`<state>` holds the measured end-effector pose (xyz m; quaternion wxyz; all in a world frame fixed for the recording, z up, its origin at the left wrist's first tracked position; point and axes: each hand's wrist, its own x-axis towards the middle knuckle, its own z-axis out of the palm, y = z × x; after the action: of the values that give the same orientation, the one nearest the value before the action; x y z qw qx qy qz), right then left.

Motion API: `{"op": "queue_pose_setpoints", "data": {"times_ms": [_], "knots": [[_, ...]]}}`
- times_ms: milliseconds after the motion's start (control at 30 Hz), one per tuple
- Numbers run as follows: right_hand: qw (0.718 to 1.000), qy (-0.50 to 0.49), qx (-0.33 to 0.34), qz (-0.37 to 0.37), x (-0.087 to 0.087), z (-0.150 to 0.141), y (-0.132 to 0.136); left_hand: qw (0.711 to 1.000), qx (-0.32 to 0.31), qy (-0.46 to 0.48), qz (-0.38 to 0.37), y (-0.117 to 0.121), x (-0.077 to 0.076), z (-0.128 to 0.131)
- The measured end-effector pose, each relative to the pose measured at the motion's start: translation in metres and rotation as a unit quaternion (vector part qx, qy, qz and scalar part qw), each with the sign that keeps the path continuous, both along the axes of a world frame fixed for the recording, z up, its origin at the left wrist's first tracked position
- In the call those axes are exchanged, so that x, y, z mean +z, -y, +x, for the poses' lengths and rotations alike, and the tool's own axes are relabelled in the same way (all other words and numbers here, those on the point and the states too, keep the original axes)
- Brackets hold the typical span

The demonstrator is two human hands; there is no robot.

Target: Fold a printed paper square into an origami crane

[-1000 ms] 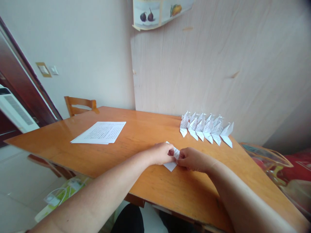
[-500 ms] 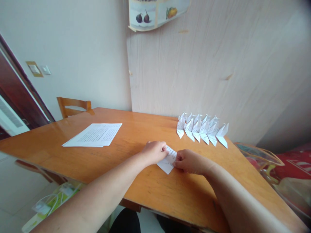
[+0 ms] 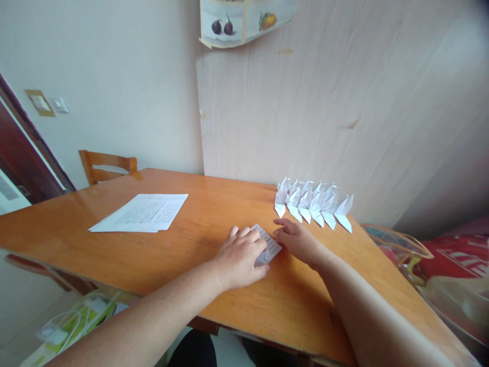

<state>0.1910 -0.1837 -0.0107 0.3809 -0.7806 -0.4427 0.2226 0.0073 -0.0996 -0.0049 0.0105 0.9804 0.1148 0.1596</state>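
Note:
A small folded piece of printed paper (image 3: pixel 270 248) lies on the wooden table in front of me, one corner pointing right. My left hand (image 3: pixel 242 255) rests palm down over its left part, fingers slightly bent across it and the thumb apart at its near edge. That side of the paper is hidden under the hand. At the right corner, my right hand (image 3: pixel 296 239) is close to or touching the paper, with the index finger stretched out and the other fingers partly curled. Behind it stand rows of folded white paper pieces (image 3: pixel 315 204) with upright points.
A stack of printed sheets (image 3: pixel 141 213) lies on the table's left side. A wooden chair (image 3: pixel 109 164) stands past the far left edge, with the wall behind the table (image 3: pixel 214 201). Red and clear bags (image 3: pixel 454 260) sit beyond the right edge.
Both hands pinched the paper before. Now the left hand is spread over it and the right has loosened, its index finger extended. The paper looks more compact, with its near point no longer showing.

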Motion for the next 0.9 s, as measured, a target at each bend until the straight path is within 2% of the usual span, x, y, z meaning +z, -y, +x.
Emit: {"op": "queue_pose_setpoints", "data": {"times_ms": [200, 400, 500, 633, 700, 900], "knots": [[0.998, -0.035, 0.005, -0.050, 0.007, -0.001, 0.005, 0.999, -0.024, -0.023, -0.010, -0.021, -0.003, -0.012], [0.997, 0.080, -0.002, -0.003, -0.003, 0.013, 0.002, 0.997, -0.054, -0.035, -0.049, -0.039, -0.003, -0.021], [0.989, 0.143, 0.033, 0.024, -0.006, 0.011, 0.003, 0.997, -0.050, -0.029, -0.053, -0.041, -0.001, -0.021], [0.955, 0.271, 0.114, 0.042, -0.009, 0.007, 0.004, 0.998, -0.012, -0.014, -0.057, -0.039, -0.002, -0.019], [0.945, 0.292, 0.137, 0.047, -0.012, 0.007, 0.003, 0.998, 0.003, -0.005, -0.064, -0.040, -0.004, -0.017], [0.940, 0.310, 0.133, 0.058, -0.019, 0.013, -0.001, 0.997, 0.019, 0.013, -0.068, -0.043, -0.012, -0.015]]}}
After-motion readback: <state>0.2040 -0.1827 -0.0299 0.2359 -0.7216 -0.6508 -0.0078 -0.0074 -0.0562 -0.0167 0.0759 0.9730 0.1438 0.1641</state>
